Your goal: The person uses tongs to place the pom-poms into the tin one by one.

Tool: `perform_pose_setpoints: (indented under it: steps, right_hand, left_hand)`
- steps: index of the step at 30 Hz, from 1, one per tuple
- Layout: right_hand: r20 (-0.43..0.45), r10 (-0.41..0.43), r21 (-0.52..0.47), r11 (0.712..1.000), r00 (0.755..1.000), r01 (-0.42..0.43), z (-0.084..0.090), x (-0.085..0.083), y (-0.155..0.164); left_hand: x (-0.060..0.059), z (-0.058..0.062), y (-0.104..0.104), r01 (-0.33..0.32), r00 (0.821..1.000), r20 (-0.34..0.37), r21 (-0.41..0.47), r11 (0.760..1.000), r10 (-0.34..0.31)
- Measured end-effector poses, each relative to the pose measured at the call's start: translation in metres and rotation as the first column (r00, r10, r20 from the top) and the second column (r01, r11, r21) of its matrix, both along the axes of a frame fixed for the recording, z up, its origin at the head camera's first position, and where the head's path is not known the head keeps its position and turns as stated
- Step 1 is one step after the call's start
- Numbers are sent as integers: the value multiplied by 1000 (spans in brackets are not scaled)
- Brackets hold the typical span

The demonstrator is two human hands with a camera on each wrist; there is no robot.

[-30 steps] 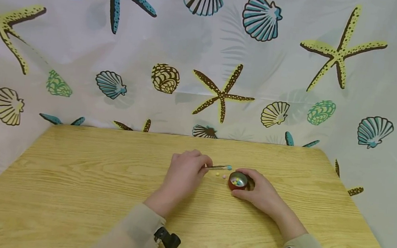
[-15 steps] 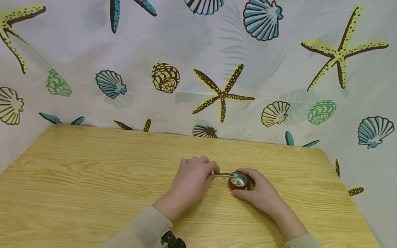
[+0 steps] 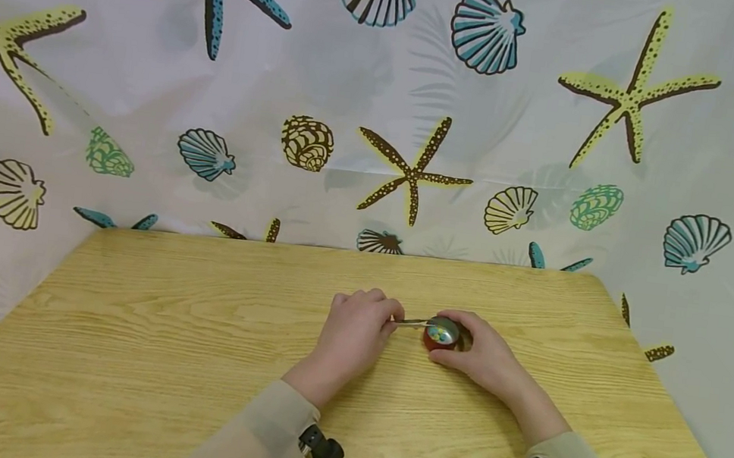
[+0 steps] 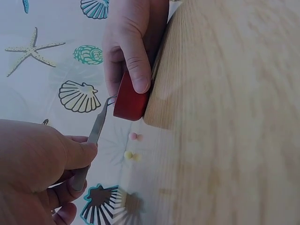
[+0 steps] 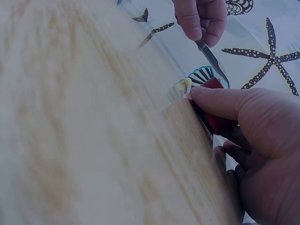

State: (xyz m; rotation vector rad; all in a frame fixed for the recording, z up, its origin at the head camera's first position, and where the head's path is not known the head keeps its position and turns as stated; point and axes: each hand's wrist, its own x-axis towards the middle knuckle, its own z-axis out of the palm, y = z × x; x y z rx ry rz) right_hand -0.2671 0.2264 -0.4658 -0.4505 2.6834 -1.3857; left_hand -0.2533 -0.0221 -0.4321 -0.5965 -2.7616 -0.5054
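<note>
A small red cup (image 3: 441,335) stands on the counter (image 3: 188,344), a little right of the middle, with small coloured beads (image 3: 439,334) inside it. The right hand (image 3: 485,356) holds the cup, thumb and fingers (image 4: 136,70) curled round its wall. The left hand (image 3: 355,327) sits just left of it and pinches metal tweezers (image 3: 412,322) between thumb and fingers (image 4: 77,152); the tips reach over the cup's rim. Whether the tips hold a bead cannot be told. On the counter just beside the cup, on the left hand's side, lie a pink bead (image 4: 133,136) and a yellow bead (image 4: 128,154), apart from each other. Both sleeves (image 3: 260,430) are beige. Behind the counter hangs a curtain (image 3: 382,109) printed with shells and starfish.
</note>
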Motion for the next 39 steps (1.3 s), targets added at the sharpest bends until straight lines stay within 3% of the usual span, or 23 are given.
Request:
perform_pose_setpoints:
  steps: [14, 27, 39]
  right_hand:
    - [6, -4, -4, 1000, 1000, 4, 0, 0, 0]
    - [22, 9, -21, 1000, 1000, -8, 0, 0, 1]
    - [7, 3, -3, 1000, 1000, -3, -1, -1, 0]
  left_hand:
    - [-1, 6, -13, -14, 1000, -12, 52, 999, 15]
    - [-5, 0, -34, -44, 998, -36, 56, 997, 46]
    - [-10, -9, -39, -70, 998, 1, 53, 996, 70]
